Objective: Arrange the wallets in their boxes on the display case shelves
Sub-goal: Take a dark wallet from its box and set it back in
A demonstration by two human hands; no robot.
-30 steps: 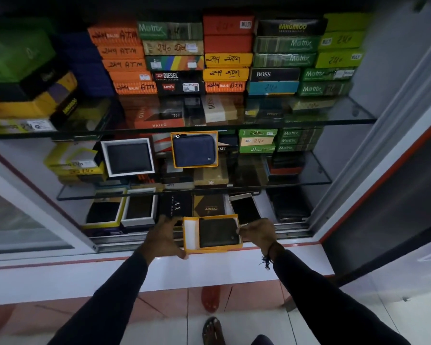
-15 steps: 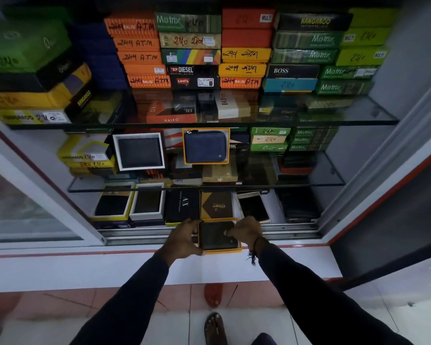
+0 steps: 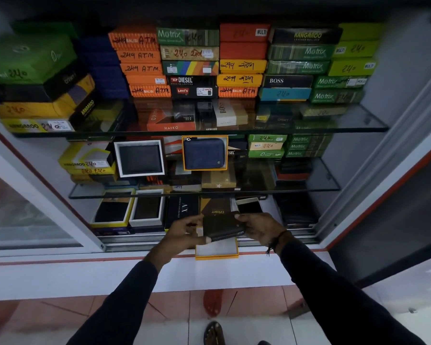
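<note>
A dark brown wallet (image 3: 222, 226) is held tilted above an open orange-rimmed box (image 3: 217, 251) with a white inside, which lies on the case's sliding-door track. My left hand (image 3: 184, 232) grips the wallet's left end and my right hand (image 3: 259, 229) grips its right end. On the middle glass shelf a blue zip wallet (image 3: 204, 153) stands in an orange box, next to a dark wallet in a white box (image 3: 140, 158). On the bottom shelf stand two more open boxes with wallets (image 3: 112, 210) (image 3: 147, 207).
The top glass shelf (image 3: 334, 129) carries stacked closed boxes, orange, green, yellow and black. Black AX (image 3: 182, 210) and brown boxes stand behind my hands. A sliding glass door (image 3: 23, 215) is at left, the white frame (image 3: 383, 170) at right. A sandalled foot (image 3: 213, 332) is below.
The wallet has been lifted out of the orange box, which now lies open below it. Both hands have moved slightly forward toward the bottom shelf.
</note>
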